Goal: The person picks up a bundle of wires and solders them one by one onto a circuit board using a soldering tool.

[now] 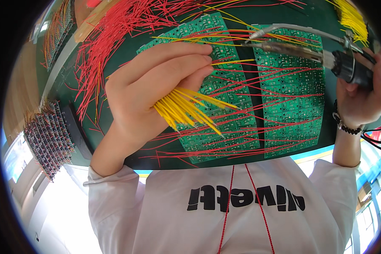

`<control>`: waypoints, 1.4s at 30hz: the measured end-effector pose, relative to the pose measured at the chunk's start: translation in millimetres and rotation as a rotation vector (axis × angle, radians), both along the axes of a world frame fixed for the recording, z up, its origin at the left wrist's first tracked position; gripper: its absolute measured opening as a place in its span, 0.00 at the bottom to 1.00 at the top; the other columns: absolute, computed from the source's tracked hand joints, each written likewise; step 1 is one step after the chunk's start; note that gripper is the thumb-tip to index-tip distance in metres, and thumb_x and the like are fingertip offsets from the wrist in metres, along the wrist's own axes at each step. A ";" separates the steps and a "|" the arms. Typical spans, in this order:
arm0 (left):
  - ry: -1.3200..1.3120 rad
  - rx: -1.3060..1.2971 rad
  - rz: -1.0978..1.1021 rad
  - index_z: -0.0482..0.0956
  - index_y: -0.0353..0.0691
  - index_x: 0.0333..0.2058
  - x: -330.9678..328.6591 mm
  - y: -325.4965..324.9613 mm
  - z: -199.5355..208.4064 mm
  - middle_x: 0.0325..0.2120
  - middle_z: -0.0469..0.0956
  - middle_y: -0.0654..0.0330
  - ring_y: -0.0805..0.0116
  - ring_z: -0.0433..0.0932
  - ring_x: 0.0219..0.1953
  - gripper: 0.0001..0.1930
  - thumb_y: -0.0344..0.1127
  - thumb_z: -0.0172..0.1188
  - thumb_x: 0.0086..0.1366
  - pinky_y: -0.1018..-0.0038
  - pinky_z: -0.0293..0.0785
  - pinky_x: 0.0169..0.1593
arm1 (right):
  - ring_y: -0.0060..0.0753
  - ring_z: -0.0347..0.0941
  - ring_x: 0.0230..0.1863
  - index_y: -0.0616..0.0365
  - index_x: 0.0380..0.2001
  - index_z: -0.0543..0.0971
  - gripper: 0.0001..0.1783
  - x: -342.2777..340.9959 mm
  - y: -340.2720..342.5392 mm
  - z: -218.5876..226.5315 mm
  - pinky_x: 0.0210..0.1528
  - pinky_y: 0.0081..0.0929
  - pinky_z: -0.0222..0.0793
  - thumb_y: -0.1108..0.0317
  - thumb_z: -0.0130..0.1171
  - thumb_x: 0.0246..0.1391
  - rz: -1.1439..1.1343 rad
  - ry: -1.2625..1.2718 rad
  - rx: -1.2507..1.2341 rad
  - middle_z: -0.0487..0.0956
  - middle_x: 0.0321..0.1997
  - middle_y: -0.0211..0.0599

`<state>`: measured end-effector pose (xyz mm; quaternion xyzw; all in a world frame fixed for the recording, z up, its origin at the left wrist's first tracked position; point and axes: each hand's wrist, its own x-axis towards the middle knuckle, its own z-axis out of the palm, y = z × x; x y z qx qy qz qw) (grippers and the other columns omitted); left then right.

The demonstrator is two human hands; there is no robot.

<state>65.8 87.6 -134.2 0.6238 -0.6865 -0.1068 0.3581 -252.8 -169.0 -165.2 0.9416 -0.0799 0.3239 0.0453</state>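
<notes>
My left hand (148, 80) is closed around a bundle of yellow wires (180, 111), whose ends fan out below the palm. At its fingertips a single yellow wire (237, 61) reaches right over the gap between two green circuit board panels. The hand hovers over the left panel (199, 146). In my right hand (362, 95) is a soldering iron (347, 65) with a curved metal tube (300, 26) along its top. Its tip points left, over the upper part of the right panel (279, 122). Red wires (262, 95) run across both panels, with several yellow ones near the top.
A large heap of loose red wires (118, 29) lies at the far left of the dark green work surface (131, 163). More yellow wires (352, 21) lie at the far right. Wired board panels stand at the left edge (51, 137) and far left (60, 34). Dark cables (376, 144) hang by my right wrist.
</notes>
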 end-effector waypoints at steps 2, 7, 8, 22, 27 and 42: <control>0.023 0.010 0.035 0.77 0.29 0.30 -2.1 0.7 -3.3 0.31 0.78 0.49 0.63 0.78 0.32 0.07 0.20 0.61 0.49 0.79 0.74 0.33 | 0.34 0.71 0.31 0.74 0.30 0.73 0.25 47.1 23.8 17.9 0.39 0.25 0.66 0.56 0.61 0.45 0.044 0.058 -0.106 0.75 0.25 0.38; -0.013 0.014 0.019 0.74 0.28 0.28 -1.5 2.7 -7.7 0.30 0.78 0.47 0.64 0.78 0.29 0.07 0.19 0.60 0.48 0.80 0.73 0.32 | 0.35 0.72 0.34 0.73 0.30 0.76 0.20 113.4 56.0 23.8 0.41 0.24 0.66 0.60 0.59 0.47 0.156 -0.332 0.222 0.73 0.39 0.45; -0.007 0.017 0.022 0.74 0.28 0.28 -0.7 4.0 -7.8 0.30 0.78 0.47 0.64 0.78 0.29 0.07 0.19 0.60 0.48 0.80 0.73 0.32 | 0.35 0.72 0.34 0.73 0.30 0.76 0.20 116.6 66.4 25.6 0.41 0.24 0.66 0.60 0.59 0.47 0.158 -0.325 0.225 0.73 0.39 0.45; -0.081 0.040 0.041 0.71 0.30 0.24 5.2 11.7 -12.6 0.28 0.79 0.47 0.66 0.78 0.26 0.04 0.18 0.57 0.47 0.82 0.72 0.29 | 0.28 0.67 0.40 0.68 0.32 0.76 0.09 42.9 32.6 -29.2 0.38 0.23 0.64 0.77 0.47 0.50 0.066 -0.022 0.355 0.69 0.42 0.42; -0.071 0.023 0.055 0.71 0.30 0.24 4.6 8.6 -12.8 0.28 0.78 0.46 0.65 0.78 0.27 0.04 0.19 0.57 0.48 0.81 0.73 0.30 | 0.27 0.70 0.36 0.63 0.37 0.74 0.10 83.9 45.0 -4.4 0.31 0.17 0.68 0.80 0.50 0.50 0.146 0.023 0.320 0.69 0.44 0.45; -0.070 0.015 0.057 0.71 0.30 0.25 7.9 0.4 -11.3 0.28 0.78 0.46 0.65 0.78 0.28 0.06 0.18 0.57 0.47 0.81 0.73 0.31 | 0.28 0.72 0.32 0.53 0.44 0.73 0.21 104.9 49.4 -14.8 0.26 0.14 0.71 0.82 0.55 0.46 0.310 -0.277 0.478 0.69 0.45 0.48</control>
